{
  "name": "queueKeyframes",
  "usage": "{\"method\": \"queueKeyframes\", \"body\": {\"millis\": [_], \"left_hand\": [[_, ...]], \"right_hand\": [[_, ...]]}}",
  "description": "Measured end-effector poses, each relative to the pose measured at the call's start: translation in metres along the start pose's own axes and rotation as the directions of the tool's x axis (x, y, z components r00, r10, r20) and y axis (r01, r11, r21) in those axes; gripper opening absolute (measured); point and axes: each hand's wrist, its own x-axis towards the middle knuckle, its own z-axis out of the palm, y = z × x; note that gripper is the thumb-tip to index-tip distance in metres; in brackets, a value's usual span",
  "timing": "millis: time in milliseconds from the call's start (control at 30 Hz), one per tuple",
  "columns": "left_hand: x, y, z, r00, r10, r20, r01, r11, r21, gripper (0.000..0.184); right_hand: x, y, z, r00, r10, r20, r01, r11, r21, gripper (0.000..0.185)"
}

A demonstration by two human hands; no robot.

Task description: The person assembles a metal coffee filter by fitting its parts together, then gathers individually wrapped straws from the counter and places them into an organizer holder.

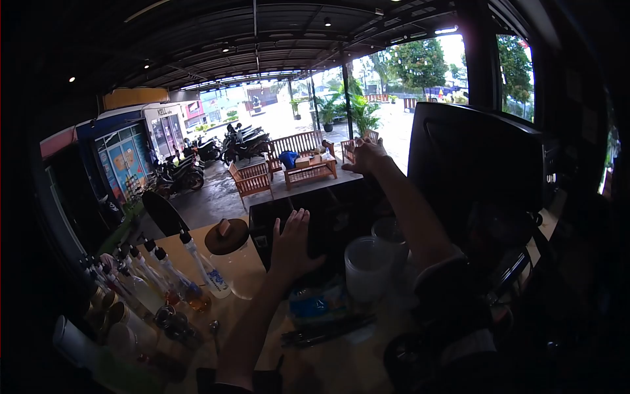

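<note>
My left hand (293,244) is open, its fingers stretched upward and the thumb out to the side. It is in front of a dark box-like surface (321,220) at the counter's far edge; whether it touches is too dark to tell. Higher and farther out, my right hand (367,157) is raised with bent fingers and the thumb apart from them. I make out nothing in it. Under my right forearm stand a translucent plastic tub (367,268) and a clear container (387,230). A blue plastic packet (312,305) lies between my arms.
Several pump bottles (203,266) line the counter's left side, near a jar with a brown lid (227,236) and a spoon (214,327). A large dark monitor-like panel (472,154) rises at the right. Beyond are wooden benches (298,144) and parked motorbikes (243,141).
</note>
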Motion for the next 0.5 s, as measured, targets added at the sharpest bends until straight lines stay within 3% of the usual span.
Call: {"method": "queueKeyframes", "body": {"millis": [133, 233, 267, 333, 367, 433, 467, 500], "left_hand": [[0.001, -0.003, 0.006, 1.0, -0.009, 0.016, 0.008, 0.997, 0.076, 0.083], [-0.001, -0.002, 0.006, 1.0, -0.019, -0.01, 0.02, 0.997, 0.079, 0.078], [-0.003, 0.001, -0.001, 1.0, -0.025, 0.006, 0.024, 0.997, 0.072, 0.078], [-0.01, 0.009, -0.018, 0.993, 0.034, -0.117, -0.034, 0.999, 0.0, 0.072], [-0.017, 0.013, -0.027, 0.994, 0.028, -0.107, -0.029, 1.0, -0.007, 0.072], [-0.031, 0.02, -0.045, 0.996, 0.068, -0.053, -0.074, 0.99, -0.118, 0.064], [-0.042, 0.023, -0.051, 0.991, 0.092, -0.094, -0.108, 0.977, -0.183, 0.052], [-0.053, 0.025, -0.056, 0.993, 0.084, -0.086, -0.099, 0.977, -0.19, 0.052]], "right_hand": [[-0.005, -0.01, -0.013, 0.999, -0.03, -0.029, 0.033, 0.994, 0.106, 0.059], [-0.027, -0.024, -0.041, 0.997, -0.075, -0.014, 0.076, 0.995, 0.059, 0.056], [-0.041, -0.03, -0.048, 0.991, -0.113, -0.072, 0.116, 0.992, 0.042, 0.054], [-0.071, -0.042, -0.061, 0.951, -0.197, -0.237, 0.205, 0.979, 0.011, 0.047], [-0.087, -0.048, -0.065, 0.954, -0.199, -0.225, 0.208, 0.978, 0.014, 0.047], [-0.12, -0.062, -0.073, 0.765, -0.296, -0.572, 0.403, 0.913, 0.066, 0.038], [-0.141, -0.072, -0.078, 0.771, -0.298, -0.563, 0.404, 0.912, 0.071, 0.038], [-0.165, -0.085, -0.083, 0.698, -0.292, -0.654, 0.496, 0.856, 0.148, 0.03]]}}
